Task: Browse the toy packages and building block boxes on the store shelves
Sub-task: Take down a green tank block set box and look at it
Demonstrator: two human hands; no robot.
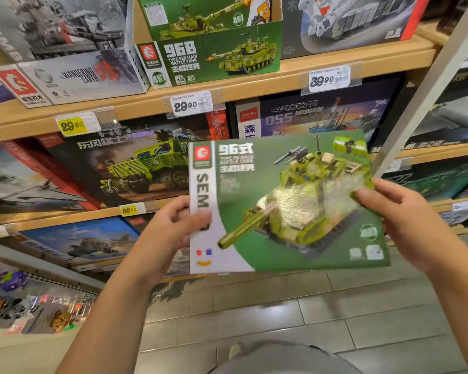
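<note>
Two bare hands hold up one flat green cardboard box with a green toy tank picture (287, 203) in front of the wooden store shelves (254, 85). The left hand (170, 230) pinches the box's white left edge, with the thumb on the front and the other fingers curled behind it. The right hand (397, 222) grips the box's right edge, thumb on the front too. Above the hands, on the top shelf, sits one open green display carton with a tank and "96B" on it (208, 60). Just beside that, to the left, is one grey box that says "The Wandering Earth" (76, 76). Behind the left hand is one dark box showing a green army truck (135, 168). Five price tags (191, 103) can be read on the shelf edges. Below the hands is the grey tiled floor (281, 319).
</note>
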